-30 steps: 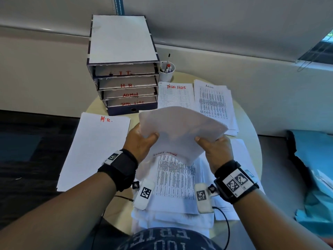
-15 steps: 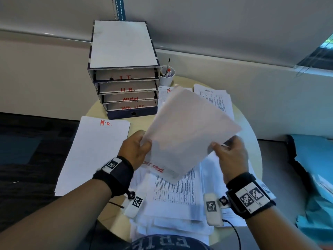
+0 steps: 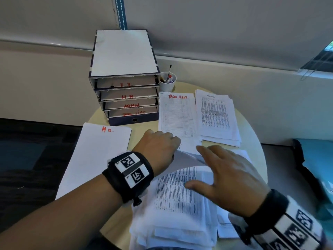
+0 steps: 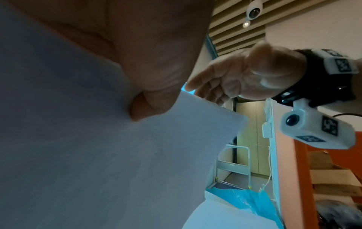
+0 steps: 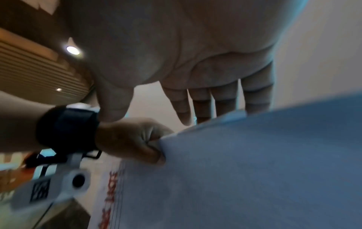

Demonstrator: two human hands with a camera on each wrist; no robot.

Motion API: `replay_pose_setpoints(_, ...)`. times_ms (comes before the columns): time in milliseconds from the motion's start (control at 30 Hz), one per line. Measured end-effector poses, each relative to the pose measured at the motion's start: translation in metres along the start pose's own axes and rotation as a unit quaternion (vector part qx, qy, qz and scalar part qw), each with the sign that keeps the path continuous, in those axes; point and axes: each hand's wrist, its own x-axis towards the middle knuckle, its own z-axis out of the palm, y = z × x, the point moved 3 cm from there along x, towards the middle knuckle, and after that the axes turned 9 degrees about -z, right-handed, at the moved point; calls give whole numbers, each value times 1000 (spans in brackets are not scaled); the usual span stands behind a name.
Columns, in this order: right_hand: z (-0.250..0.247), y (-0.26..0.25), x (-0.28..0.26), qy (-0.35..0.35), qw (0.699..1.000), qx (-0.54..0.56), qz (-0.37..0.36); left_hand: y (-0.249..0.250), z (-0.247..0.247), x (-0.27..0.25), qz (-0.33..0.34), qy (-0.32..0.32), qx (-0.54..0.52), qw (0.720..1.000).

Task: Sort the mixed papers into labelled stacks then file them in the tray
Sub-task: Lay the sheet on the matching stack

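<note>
My left hand [image 3: 162,147] pinches the near corner of a white sheet [image 3: 185,156]. The sheet lies over the near end of the "Task Lists" stack [image 3: 177,114], its near edge still curled up. The right wrist view shows that left hand [image 5: 137,142] curled on the sheet's edge [image 5: 245,162]. My right hand [image 3: 221,170] hovers flat with its fingers spread over the mixed pile [image 3: 180,204] and holds nothing. Stacks marked "H.R." [image 3: 97,156] and "Admin" [image 3: 216,116] lie left and right. The labelled filing tray [image 3: 124,51] stands at the back.
A white cup of pens [image 3: 168,82] stands right of the tray. The round table's edge [image 3: 259,145] curves close to the Admin stack. Blue plastic sheeting [image 3: 317,159] lies on the floor to the right, and a wall runs behind the table.
Both hands held the sheet up over the mixed pile. It has since gone forward and down onto the Task Lists stack; the right hand has let go and opened over the pile.
</note>
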Motion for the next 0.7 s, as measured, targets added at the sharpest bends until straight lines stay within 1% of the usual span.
replay_pose_setpoints(67, 14, -8, 1, -42, 998, -36, -10, 6, 2, -1, 11, -4, 3, 1000)
replay_pose_setpoints(100, 23, -6, 2, -52, 997, -51, -15, 7, 3, 0, 13, 0, 6, 1000)
replay_pose_setpoints(200, 36, 14, 1, -84, 996, -34, 25, 3, 10, -1, 27, 18, -6, 999)
replay_pose_setpoints(300, 35, 35, 0, -78, 995, -21, 55, -1, 15, 1, 97, 49, -14, 994)
replay_pose_setpoints(333, 36, 43, 1, -93, 994, -15, 58, -2, 17, 2, 110, 58, -12, 992)
replay_pose_setpoints(400, 40, 58, 3, -117, 991, 20, 61, -7, 21, 5, 102, 88, -9, 991)
replay_pose_setpoints(467, 46, 80, 4, -93, 990, 85, 69, -19, 23, 8, 61, 122, -34, 990)
replay_pose_setpoints(500, 48, 95, 4, -83, 985, 127, 88, -29, 25, 10, 28, 142, -57, 988)
replay_pose_setpoints(533, 50, 109, 4, -94, 972, 170, 128, -41, 28, 10, -13, 159, -82, 984)
replay_pose_setpoints(567, 56, 123, 2, -116, 953, 216, 180, -53, 33, 9, -55, 172, -103, 978)
replay_pose_setpoints(600, 63, 137, -2, -133, 926, 262, 237, -64, 40, 7, -96, 178, -124, 971)
replay_pose_setpoints(633, 70, 149, -7, -137, 900, 305, 279, -72, 48, 3, -126, 182, -142, 965)
replay_pose_setpoints(667, 76, 157, -10, -130, 876, 345, 312, -76, 58, 0, -143, 170, -153, 963)
replay_pose_setpoints(700, 85, 163, -12, -111, 851, 385, 339, -75, 71, -5, -148, 128, -160, 968)
